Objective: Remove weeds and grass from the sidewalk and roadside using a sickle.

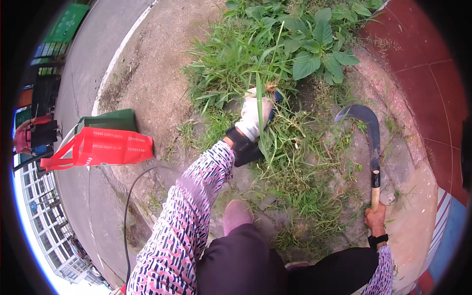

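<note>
My left hand (254,112), in a white work glove with blue on the palm side, is closed around a tuft of grass (260,99). Brownish roots show beside its knuckles, and a long blade lies over the glove. Low at the right, my bare right hand (375,217) grips the wooden handle of a sickle (374,147). Its dark curved blade points up and bends left, apart from my left hand. Loose cut or pulled grass (295,155) is spread on the ground between my hands. Growing grass and broad-leaved weeds (309,55) stand just beyond my left hand.
A red shopping bag (114,147) with writing and a green container (110,120) are at the left by the road (77,92). A cable (127,206) runs past my left sleeve. Red tiles (427,81) border the right side. A person (24,136) is far left.
</note>
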